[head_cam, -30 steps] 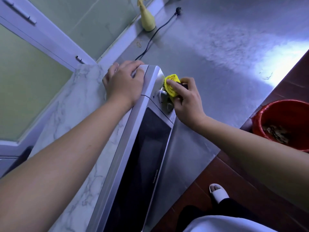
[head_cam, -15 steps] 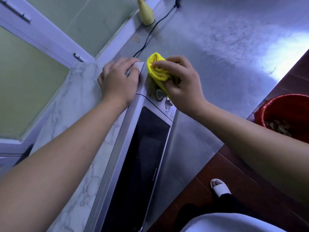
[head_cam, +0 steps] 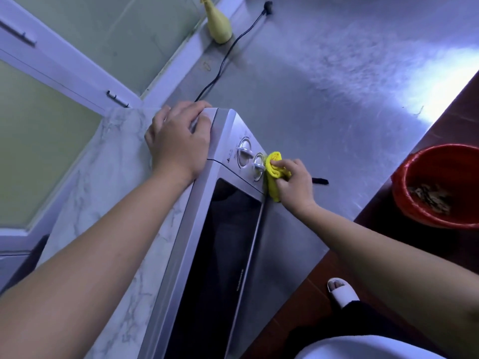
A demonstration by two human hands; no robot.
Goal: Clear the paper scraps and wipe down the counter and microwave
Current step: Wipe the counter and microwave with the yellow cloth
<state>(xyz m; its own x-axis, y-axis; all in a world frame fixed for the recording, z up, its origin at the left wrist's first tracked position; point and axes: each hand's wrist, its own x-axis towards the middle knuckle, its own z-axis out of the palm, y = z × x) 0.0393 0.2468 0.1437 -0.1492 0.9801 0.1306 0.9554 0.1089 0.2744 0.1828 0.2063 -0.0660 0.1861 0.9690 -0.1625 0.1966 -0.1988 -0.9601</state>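
Fingers of right hand pinching yellow cloth against microwave edge, left hand resting on top

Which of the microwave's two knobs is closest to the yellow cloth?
The lower knob, nearer the counter: the cloth gripped by the right hand lies right beside it, while the upper knob sits farther away.
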